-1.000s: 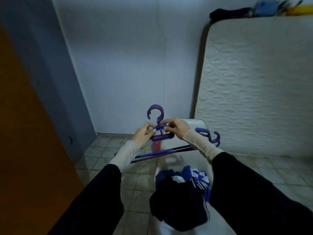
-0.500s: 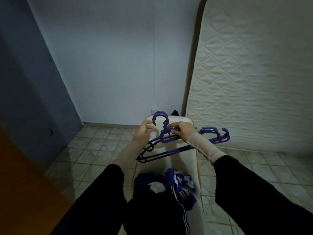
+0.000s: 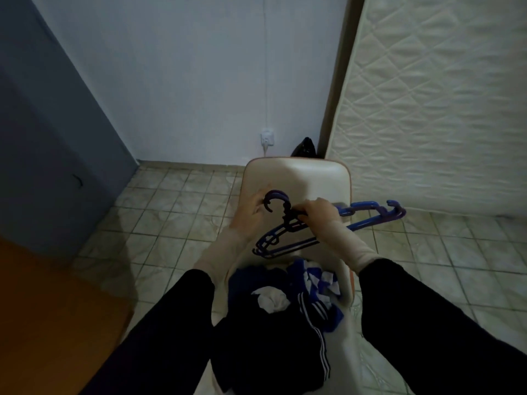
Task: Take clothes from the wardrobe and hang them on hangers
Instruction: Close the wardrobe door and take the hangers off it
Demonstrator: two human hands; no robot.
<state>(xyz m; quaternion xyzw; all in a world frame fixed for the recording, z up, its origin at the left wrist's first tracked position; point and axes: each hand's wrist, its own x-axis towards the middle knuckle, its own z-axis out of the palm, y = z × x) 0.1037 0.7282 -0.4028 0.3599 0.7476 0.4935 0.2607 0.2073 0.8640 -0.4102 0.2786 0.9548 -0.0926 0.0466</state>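
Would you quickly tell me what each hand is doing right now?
Left hand: fingers at the hook of the purple hangers, apparently gripping it.
Right hand: grips the hangers at the neck.

Colour key. The hangers that your right hand pinches are blue and purple; their purple hook curls just beside your left hand's fingers. Your sleeves are black over beige cuffs. Below your fingers, the clothes are dark navy, with white side stripes, a blue-and-white checked piece and a white scrap. Beneath them the chair is cream. The floor tiles are pale beige with dark grout; the mattress is white with diamond quilting.
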